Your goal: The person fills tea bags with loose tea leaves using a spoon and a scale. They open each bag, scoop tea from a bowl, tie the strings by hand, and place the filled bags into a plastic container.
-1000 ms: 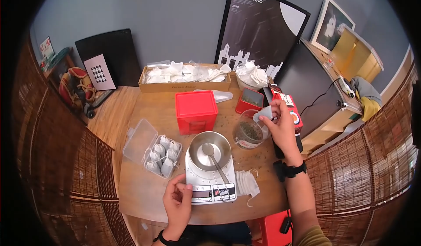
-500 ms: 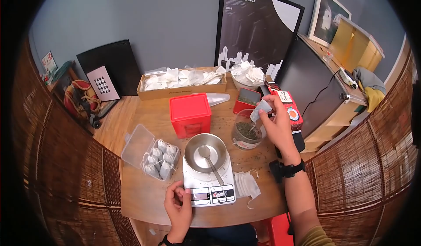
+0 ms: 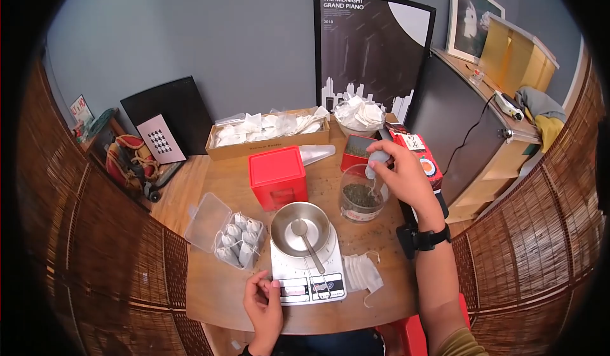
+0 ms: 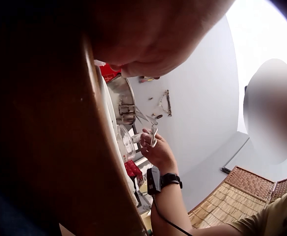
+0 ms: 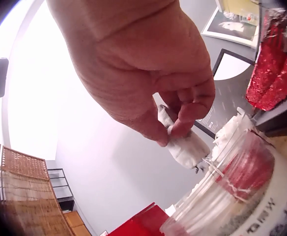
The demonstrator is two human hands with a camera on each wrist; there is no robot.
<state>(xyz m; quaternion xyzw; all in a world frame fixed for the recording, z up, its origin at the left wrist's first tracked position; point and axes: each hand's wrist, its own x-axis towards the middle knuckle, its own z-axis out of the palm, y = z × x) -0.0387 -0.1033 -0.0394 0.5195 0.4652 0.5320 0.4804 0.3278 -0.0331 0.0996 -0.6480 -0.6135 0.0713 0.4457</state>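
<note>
My right hand (image 3: 406, 177) pinches a small white drawstring bag (image 3: 379, 159) over the rim of a clear jar (image 3: 363, 214) of dried leaves. In the right wrist view the bag (image 5: 188, 150) hangs tilted between thumb and fingers, its string trailing down by the jar. My left hand (image 3: 262, 305) lies at the left front edge of the white scale (image 3: 306, 267), fingers loosely bent, holding nothing. On the scale stands a steel bowl (image 3: 283, 236) with a spoon (image 3: 309, 245) in it. Flat empty bags (image 3: 362, 273) lie right of the scale.
A clear open box (image 3: 208, 219) with several filled bags sits at the left. Behind the bowl stands a red tin (image 3: 277, 173). Farther back are a cardboard box (image 3: 267, 145) of white packets, a bowl of packets (image 3: 359, 113), an open red tin (image 3: 351, 160) and a red package (image 3: 427, 165).
The bag in my right hand has turned from lying sideways to hanging more upright over the jar. My left hand stays by the scale. The head view has shifted slightly.
</note>
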